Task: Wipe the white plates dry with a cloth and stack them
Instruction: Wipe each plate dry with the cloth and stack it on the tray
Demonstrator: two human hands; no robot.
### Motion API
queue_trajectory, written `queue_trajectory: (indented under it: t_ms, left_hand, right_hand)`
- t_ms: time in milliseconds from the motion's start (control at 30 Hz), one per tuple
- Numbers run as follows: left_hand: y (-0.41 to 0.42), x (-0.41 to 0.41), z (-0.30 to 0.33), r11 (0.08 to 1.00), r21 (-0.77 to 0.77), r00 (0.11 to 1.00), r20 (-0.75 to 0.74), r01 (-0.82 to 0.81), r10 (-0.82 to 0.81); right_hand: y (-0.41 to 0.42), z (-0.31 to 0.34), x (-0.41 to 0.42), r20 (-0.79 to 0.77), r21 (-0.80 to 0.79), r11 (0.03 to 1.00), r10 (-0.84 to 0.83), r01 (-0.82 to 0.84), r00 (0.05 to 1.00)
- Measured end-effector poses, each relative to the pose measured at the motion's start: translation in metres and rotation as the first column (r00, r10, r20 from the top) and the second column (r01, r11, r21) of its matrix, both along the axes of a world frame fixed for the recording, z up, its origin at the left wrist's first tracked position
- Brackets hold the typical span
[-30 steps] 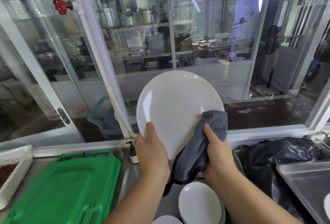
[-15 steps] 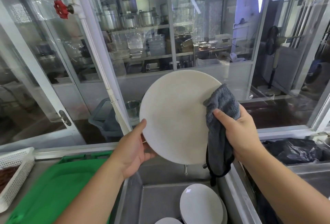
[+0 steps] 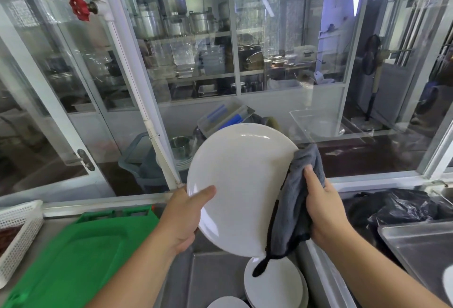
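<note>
Above the sink (image 3: pixel 215 280), the left hand (image 3: pixel 182 219) gripped the plate (image 3: pixel 241 187) at its lower left rim, thumb laid across the face and the other fingers hidden behind it. The right hand (image 3: pixel 321 206) had its fingers curled round the grey cloth (image 3: pixel 297 192), pinching it over the plate's right edge, with the thumb pressing the fabric from the near side. The plate was held up, tilted, its glossy face toward the camera, well clear of the other plates (image 3: pixel 275 283) lying in the sink below. A black loop of the cloth dangled over those plates. To dry it well, the cloth hand probably ought to run round the rim while the left hand fed the plate in small turns, keeping the cloth folded over both faces. A firm left grip mattered, since a wet rim would likely be slippery.
</note>
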State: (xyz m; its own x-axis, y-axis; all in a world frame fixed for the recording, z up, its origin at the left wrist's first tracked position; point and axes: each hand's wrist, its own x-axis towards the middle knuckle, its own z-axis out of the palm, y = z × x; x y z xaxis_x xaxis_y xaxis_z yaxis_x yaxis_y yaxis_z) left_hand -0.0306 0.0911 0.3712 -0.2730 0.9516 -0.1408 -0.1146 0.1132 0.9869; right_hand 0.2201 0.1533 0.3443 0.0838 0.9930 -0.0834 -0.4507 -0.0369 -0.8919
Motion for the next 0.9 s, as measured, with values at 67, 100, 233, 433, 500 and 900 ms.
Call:
queue_trajectory:
  t_ms: [67, 100, 233, 433, 500, 900]
  left_hand:
    - [-0.002, 0.000, 0.000, 1.000, 0.008, 0.999, 0.017, -0.029, 0.029]
    - [-0.002, -0.001, 0.000, 0.999, 0.013, 0.998, 0.029, -0.047, 0.047]
    - [0.000, -0.013, 0.004, 0.995, 0.056, 0.996, 0.045, -0.085, 0.082]
    - [0.001, -0.023, 0.008, 0.979, 0.178, 0.988, -0.091, -0.104, 0.121]
    - [-0.002, -0.024, 0.010, 0.967, 0.237, 0.965, -0.215, -0.095, 0.148]
    - [-0.025, -0.021, 0.030, 0.648, 0.487, 0.300, -0.873, 0.585, 0.385]
  right_hand:
    - [0.003, -0.003, 0.003, -0.074, -0.084, 0.996, -0.019, 0.013, 0.997]
    - [0.005, -0.003, 0.007, -0.101, -0.131, 0.991, -0.026, 0.012, 0.995]
    - [0.013, -0.003, 0.023, -0.087, -0.247, 0.967, 0.033, -0.054, 0.996]
    - [0.009, 0.003, 0.032, 0.065, -0.362, 0.919, 0.190, -0.155, 0.980]
    - [0.008, 0.005, 0.035, 0.109, -0.408, 0.903, 0.193, -0.133, 0.975]
    - [-0.001, 0.029, 0.036, -0.192, -0.370, 0.835, 0.361, -0.408, 0.912]
